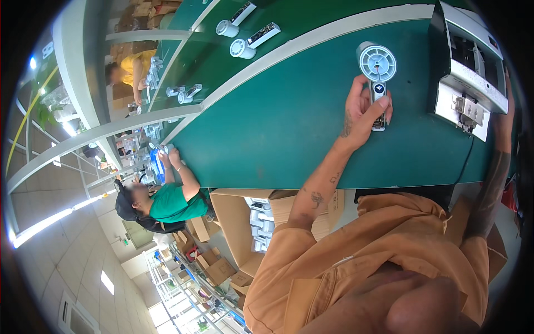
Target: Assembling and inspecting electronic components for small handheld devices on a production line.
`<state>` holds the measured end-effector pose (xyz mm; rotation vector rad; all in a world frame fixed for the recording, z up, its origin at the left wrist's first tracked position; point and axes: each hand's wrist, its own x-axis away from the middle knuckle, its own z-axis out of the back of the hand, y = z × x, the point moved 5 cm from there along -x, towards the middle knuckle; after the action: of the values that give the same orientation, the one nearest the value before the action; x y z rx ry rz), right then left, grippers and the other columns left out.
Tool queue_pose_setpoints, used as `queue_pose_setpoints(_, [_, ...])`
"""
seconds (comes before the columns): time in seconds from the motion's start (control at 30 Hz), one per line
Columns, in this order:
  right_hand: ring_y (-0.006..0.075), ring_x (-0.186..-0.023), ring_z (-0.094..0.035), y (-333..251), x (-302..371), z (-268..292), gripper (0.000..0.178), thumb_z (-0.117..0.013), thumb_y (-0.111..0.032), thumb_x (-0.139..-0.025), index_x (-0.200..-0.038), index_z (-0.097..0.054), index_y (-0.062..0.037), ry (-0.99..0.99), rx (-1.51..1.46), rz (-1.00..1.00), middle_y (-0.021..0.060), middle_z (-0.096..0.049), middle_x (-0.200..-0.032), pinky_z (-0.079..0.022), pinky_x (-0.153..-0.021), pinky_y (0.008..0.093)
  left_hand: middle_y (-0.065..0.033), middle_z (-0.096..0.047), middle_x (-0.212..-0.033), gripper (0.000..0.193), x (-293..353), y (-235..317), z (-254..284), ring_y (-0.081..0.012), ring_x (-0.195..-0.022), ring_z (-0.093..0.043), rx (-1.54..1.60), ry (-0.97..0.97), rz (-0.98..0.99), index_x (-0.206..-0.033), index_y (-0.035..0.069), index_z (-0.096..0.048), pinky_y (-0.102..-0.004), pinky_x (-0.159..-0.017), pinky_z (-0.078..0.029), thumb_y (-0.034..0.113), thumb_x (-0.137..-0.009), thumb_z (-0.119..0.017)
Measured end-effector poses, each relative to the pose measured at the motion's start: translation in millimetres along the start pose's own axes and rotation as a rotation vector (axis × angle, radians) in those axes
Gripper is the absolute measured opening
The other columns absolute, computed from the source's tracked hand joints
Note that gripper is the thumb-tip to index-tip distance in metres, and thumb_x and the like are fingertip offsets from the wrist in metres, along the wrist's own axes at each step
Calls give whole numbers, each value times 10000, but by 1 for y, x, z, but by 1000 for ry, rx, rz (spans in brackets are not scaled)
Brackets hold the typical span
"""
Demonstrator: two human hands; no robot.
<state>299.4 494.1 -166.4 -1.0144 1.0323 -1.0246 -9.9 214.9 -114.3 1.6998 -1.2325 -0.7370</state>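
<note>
White plastic forms the fan (pixel 378 62) that the left hand (pixel 359 116) grips, its fingers (pixel 359 84) wrapped round the slim handle (pixel 378 89) and the thumb laid across the front. The round, spoked head sits just beyond those fingers, turned toward the wearer, while the handle's lower part, with a dark board (pixel 379 120) showing, runs back past the thumb. The step in hand looks to be holding the unfinished fan for handling; the next move seems to call for a steady grip that spares the bare board. To the right of the left fingers, apart from them, stands a metal machine (pixel 473 61), its cable (pixel 466 164) trailing toward the near edge of the tabletop (pixel 267 139). The right hand (pixel 507 97) is on that machine's far side, at the dark rim of the view; whether its fingers grasp, press or merely rest there I cannot tell. Well off to the left of the left fingers, beyond a pale rail (pixel 295 47), lie two more fans (pixel 242 49) with their handles open too. Hard to make out are the small wires in the held fan's head, the board's details under the thumb, and whether the fan touches the tabletop or hangs over it.
</note>
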Motion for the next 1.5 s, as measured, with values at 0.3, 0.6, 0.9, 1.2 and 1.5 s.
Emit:
queue_pose_setpoints(0.3, [245,-1324,-556,10,2,4,534,-526,-131,-1048,-1555,-406,-13,105,-77,-93,156,-530,-1502,-431,-1126,348,-125,-603,-943,416,-2,-1,0,-183,-697,-615,-16,21,40,-1312,49,-399,-325,-614,-506,122,-975,-633])
queue_pose_setpoints(0.6, [211,-1272,-596,-19,0,9,520,-634,-157,-987,-1486,-525,-61,126,513,388,125,-596,-1434,-445,-1094,328,-101,-623,-942,463,1,8,-9,-149,-720,-617,-15,-73,59,-1325,29,-395,-304,-641,-497,56,-945,-657])
queue_pose_setpoints(0.9, [193,-1213,-638,-25,2,5,455,-610,-130,-989,-1441,-589,-77,127,412,257,126,-659,-1364,-462,-1066,304,-124,-614,-930,420,-1,3,-1,-182,-703,-617,-25,-52,-3,-1314,51,-406,-322,-641,-502,125,-976,-643])
queue_pose_setpoints(1.2, [189,-1219,-632,-26,0,1,427,-580,-166,-1026,-1437,-591,-54,141,248,100,133,-651,-1373,-468,-1046,292,-128,-618,-939,415,2,-1,1,-187,-715,-621,-25,-46,1,-1321,50,-403,-320,-640,-505,143,-993,-639])
queue_pose_setpoints(1.5, [183,-1191,-644,-29,2,2,413,-567,-185,-1033,-1428,-606,-71,156,252,126,116,-657,-1370,-470,-1037,289,-127,-619,-952,407,1,-1,-2,-187,-707,-618,-21,-36,12,-1327,44,-405,-321,-642,-507,143,-1001,-627])
